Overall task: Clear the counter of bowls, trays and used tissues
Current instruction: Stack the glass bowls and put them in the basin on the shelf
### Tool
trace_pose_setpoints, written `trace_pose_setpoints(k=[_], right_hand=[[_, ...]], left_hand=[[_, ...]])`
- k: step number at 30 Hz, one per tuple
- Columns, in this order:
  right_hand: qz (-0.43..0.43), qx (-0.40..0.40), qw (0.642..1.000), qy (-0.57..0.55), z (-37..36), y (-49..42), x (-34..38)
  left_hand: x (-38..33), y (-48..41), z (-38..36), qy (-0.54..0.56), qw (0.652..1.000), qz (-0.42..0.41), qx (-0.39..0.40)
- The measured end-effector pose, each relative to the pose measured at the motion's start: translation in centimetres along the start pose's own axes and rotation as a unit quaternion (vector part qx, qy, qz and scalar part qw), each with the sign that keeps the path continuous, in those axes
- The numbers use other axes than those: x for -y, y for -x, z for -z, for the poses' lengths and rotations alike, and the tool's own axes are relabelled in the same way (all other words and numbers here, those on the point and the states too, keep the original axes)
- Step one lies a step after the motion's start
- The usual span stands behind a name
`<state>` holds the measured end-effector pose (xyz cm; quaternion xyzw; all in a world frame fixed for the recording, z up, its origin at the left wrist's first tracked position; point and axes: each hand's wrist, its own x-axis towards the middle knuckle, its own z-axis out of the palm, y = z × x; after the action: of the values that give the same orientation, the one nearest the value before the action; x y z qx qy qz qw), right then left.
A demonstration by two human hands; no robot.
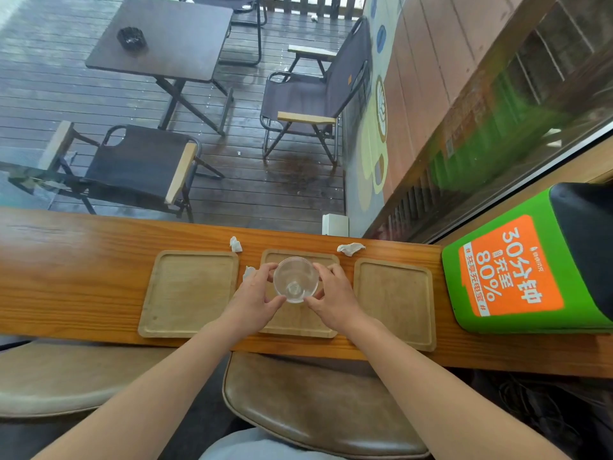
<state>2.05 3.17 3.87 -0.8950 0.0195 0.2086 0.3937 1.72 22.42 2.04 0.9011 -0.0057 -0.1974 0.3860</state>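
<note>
Holding one clear bowl (pixel 295 279) between left hand (pixel 253 298) and right hand (pixel 333 295); three trays (pixel 185 293), three tissues (pixel 350 249); green box (pixel 497 254) reads "80%".

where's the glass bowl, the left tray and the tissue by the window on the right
glass bowl (pixel 295 279), head view, on its clear inner wall
left tray (pixel 189 290), head view, on its bare wooden floor
right tissue (pixel 350 249), head view, on its crumpled middle
</note>
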Motion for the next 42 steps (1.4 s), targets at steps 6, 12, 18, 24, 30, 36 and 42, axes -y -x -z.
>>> trace_pose_setpoints(k=[6,12,18,24,30,36,42], right_hand=[[-0.005,0.001,1.000,-0.003,0.2,-0.3,-0.3],[-0.076,0.027,0.996,-0.046,0.6,-0.1,-1.6],[-0.128,0.034,0.990,-0.054,-0.9,-0.8,-3.6],[-0.152,0.024,0.984,-0.084,-3.4,-1.8,-4.1],[-0.108,0.021,0.980,-0.166,-3.8,-1.9,-2.2],[-0.096,-0.006,0.976,-0.193,-1.3,-0.2,-0.2],[-0.068,-0.040,0.974,-0.213,3.2,4.5,0.5]], left_hand=[[0.1,-0.4,0.5,-0.003,1.000,-0.002,0.012],[2.0,-1.0,1.2,0.026,0.999,0.038,0.023],[3.7,-2.1,0.2,0.066,0.994,0.059,0.061],[4.2,-4.1,-1.1,0.132,0.987,0.042,0.086],[3.1,-4.8,-0.7,0.153,0.976,-0.034,0.150],[-0.4,-4.3,1.3,0.127,0.976,-0.059,0.165],[-6.0,-2.2,1.8,0.078,0.977,-0.111,0.162]])
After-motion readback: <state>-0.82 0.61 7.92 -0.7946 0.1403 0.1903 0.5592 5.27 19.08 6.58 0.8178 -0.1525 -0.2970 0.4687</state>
